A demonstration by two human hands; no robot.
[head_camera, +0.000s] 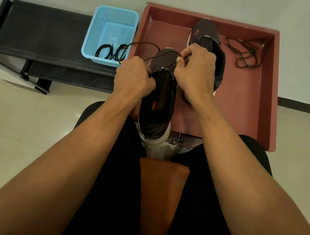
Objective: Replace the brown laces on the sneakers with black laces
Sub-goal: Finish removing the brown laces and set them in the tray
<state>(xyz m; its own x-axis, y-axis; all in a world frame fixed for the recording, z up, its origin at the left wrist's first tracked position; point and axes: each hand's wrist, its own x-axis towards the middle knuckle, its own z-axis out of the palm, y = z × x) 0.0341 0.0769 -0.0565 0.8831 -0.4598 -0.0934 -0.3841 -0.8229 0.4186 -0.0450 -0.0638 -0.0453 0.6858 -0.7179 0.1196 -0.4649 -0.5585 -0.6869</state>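
A dark sneaker [158, 106] with orange lettering and a white sole is held over my lap, toe pointing away. My left hand [133, 77] grips its left upper edge near the eyelets. My right hand [193, 71] pinches a brown lace [147, 45] that loops out from the shoe toward the basket. A second dark sneaker [205, 34] lies in the reddish tray [249, 107], partly hidden behind my right hand. A loose brown lace [245, 53] lies tangled in the tray's far right corner. Black laces [112, 51] lie in a blue basket [112, 24].
The blue basket stands on a low black bench [41, 32] to the left of the tray. Pale tiled floor [17, 119] lies below, a light wall behind. My legs in black shorts and an orange cloth [162, 193] fill the lower view.
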